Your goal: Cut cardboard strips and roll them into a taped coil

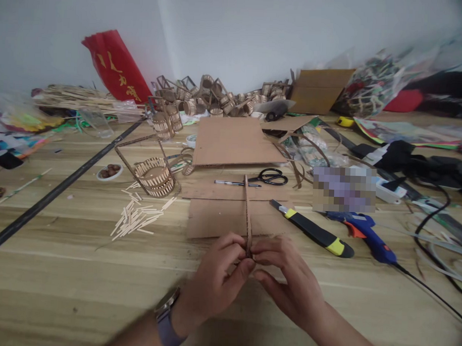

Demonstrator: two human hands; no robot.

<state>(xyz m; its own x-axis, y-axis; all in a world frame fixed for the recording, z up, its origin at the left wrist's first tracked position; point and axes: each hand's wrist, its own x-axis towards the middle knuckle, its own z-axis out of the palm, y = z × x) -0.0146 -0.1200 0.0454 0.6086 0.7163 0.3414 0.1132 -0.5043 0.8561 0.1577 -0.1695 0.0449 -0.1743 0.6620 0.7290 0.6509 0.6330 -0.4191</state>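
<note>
Both hands meet at the near end of a narrow cardboard strip point(247, 209), which stands edge-on and points away from me. My left hand point(223, 273) pinches that end between thumb and fingers; a watch is on this wrist. The fingers of my right hand point(284, 276) press on the strip from the other side, its thumb a little apart below. Just what lies between the fingertips is partly hidden. Beneath the strip's far part are flat cardboard pieces point(210, 217), a pen point(226, 183) and black-handled scissors point(272, 177).
A utility knife point(316, 231) and a blue glue gun point(368, 238) lie to the right. On the left stand a small stick basket point(155, 175), loose sticks point(134, 220) and a bowl of brown balls point(110, 172). A cardboard sheet point(232, 140) and several small baskets point(218, 97) are farther back.
</note>
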